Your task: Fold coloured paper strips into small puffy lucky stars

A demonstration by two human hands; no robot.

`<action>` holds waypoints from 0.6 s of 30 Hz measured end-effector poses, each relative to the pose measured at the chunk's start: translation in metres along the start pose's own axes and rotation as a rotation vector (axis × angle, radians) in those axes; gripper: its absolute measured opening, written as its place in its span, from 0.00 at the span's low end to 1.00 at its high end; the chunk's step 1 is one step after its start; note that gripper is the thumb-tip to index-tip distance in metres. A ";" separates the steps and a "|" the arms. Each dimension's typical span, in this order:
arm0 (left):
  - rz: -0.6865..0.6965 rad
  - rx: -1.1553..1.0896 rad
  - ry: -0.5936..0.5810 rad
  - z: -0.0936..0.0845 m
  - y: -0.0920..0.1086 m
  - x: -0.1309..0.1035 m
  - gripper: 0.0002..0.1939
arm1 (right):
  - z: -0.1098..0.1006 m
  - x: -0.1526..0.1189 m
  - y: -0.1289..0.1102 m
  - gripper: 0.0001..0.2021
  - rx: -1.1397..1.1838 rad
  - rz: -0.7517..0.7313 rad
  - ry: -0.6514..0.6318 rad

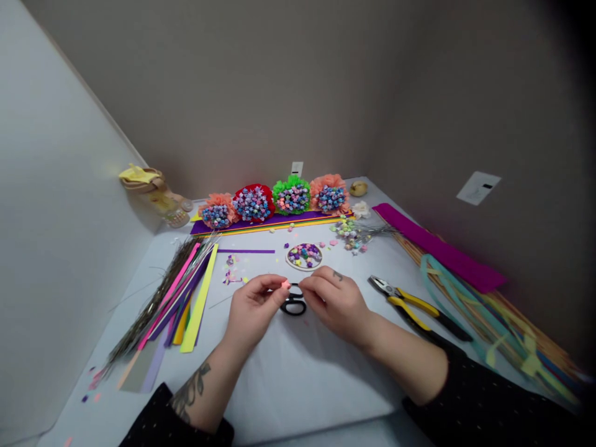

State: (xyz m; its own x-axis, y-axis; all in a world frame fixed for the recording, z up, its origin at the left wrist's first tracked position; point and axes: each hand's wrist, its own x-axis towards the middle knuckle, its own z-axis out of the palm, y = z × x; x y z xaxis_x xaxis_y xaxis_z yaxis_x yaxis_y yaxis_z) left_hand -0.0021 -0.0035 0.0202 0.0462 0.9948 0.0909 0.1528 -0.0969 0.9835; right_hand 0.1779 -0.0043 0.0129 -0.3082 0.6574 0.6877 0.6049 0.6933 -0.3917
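Indoor craft corner, covered table [326, 385] against grey walls [261, 81], wall outlet [478, 188], paper strips [199, 304], pliers [395, 296], flower bouquets [252, 203]

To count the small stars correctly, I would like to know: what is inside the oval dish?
The oval dish holds small stars, many purple, others pink or pale. Any lying beneath the upper ones are covered, so I cannot tell the total.

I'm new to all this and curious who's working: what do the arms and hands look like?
The left hand and right hand are bare, without gloves. A dark, leaf-like tattoo marks the left forearm; a small, curved dark mark shows on the right hand. The left sleeve and right sleeve are black with small pale specks.
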 end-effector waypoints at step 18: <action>0.228 0.324 -0.009 -0.003 -0.002 -0.001 0.05 | 0.002 0.003 0.002 0.10 -0.022 -0.020 -0.097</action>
State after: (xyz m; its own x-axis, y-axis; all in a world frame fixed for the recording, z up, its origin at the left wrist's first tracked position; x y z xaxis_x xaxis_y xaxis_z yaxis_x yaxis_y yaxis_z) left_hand -0.0059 -0.0044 0.0183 0.1228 0.9466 0.2982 0.4413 -0.3212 0.8379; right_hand 0.1763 -0.0007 0.0126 -0.3895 0.6698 0.6322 0.6138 0.7006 -0.3641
